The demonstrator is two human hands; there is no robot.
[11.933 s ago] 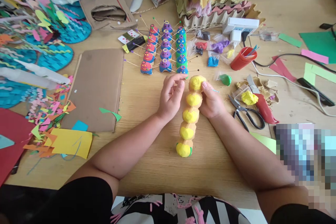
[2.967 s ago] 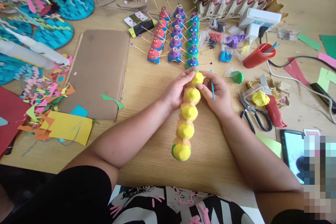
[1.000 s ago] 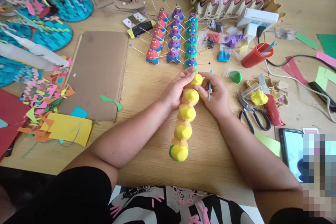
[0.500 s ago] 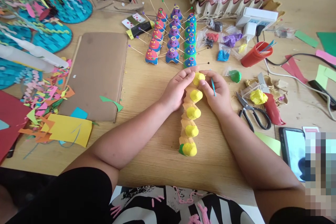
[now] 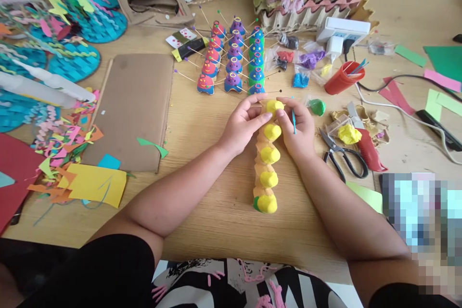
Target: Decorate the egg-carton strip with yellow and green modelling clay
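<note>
In front of me lies an egg carton strip (image 5: 260,167), its bumps capped with yellow clay and a bit of green at the near end. My left hand (image 5: 241,122) grips the far end from the left, thumb pressed on the top yellow clay cap (image 5: 275,107). From the other side my right hand (image 5: 299,127) pinches the same cap with its thumb. A thin blue tool (image 5: 293,121) is also tucked in the right hand's fingers. Beyond my hands stand finished strips: a red and blue one (image 5: 205,83), a purple one (image 5: 233,81) and a green and blue one (image 5: 257,75), with pins stuck in.
Scissors (image 5: 344,156), a red-handled knife (image 5: 371,149) and yellow clay (image 5: 349,134) lie to the right. Behind them is a red cup (image 5: 341,79) and a power strip (image 5: 342,30) with cables. At left are a cardboard sheet (image 5: 132,106) and paper scraps (image 5: 59,154).
My left thumb has come down onto the near side of the far yellow cap. The strip's near end has shifted slightly right. The camera view has moved a little.
</note>
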